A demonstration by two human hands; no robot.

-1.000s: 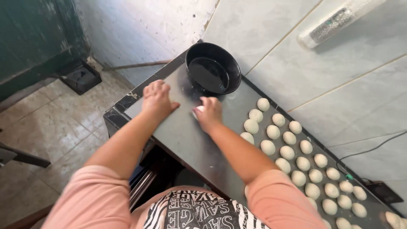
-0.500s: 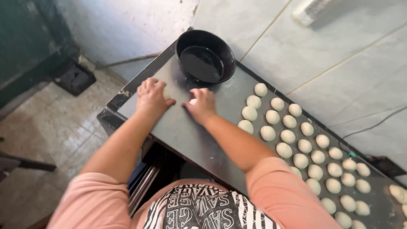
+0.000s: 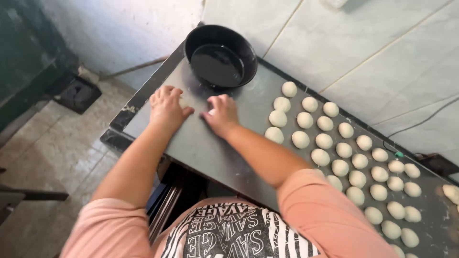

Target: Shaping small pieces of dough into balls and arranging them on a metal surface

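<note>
Steel table point(image 3: 215, 153): dough balls point(image 3: 334, 143) beside black bowl point(image 3: 220, 57).

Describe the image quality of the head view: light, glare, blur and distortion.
Head view: soft, even daylight with weak shadows; a pale sheen on the dark liquid in the black bowl; the metal table reflects dully. Left hand and right hand are slightly soft, the dough balls fairly crisp. The pink sleeves at the bottom are blurred, and the wide lens stretches the edges.

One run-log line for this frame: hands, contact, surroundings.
left hand: palm down on metal table, likely cupping dough | right hand: same | black bowl: dark liquid, just beyond hands | dough balls: rows on right
</note>
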